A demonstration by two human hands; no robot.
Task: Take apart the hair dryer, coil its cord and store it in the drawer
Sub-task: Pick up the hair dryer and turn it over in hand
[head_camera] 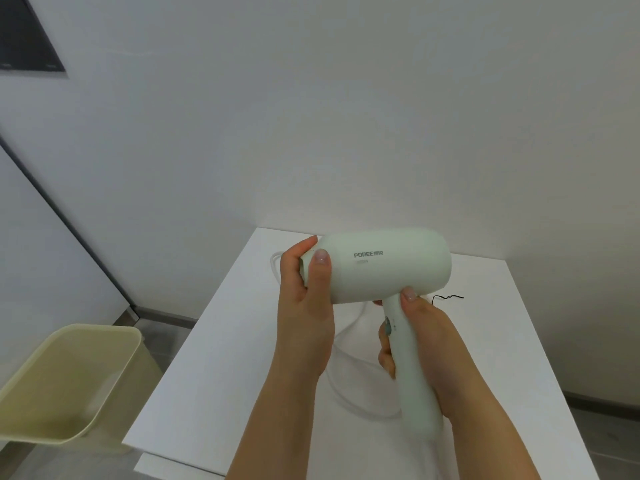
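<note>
A pale green hair dryer (pixel 388 265) is held above a white tabletop (pixel 214 375), its barrel lying sideways with the nozzle end to the left. My left hand (pixel 306 296) wraps the nozzle end of the barrel, thumb on top. My right hand (pixel 419 334) grips the handle just below the barrel, thumb near the switch. The white cord (pixel 343 386) trails in a loose loop on the table beneath the dryer; part of it shows behind my left hand. No drawer is visible.
A beige plastic bin (pixel 65 379) stands on the floor to the left of the table. A thin black wire tie (pixel 448 297) lies on the tabletop right of the dryer. A white wall rises close behind the table.
</note>
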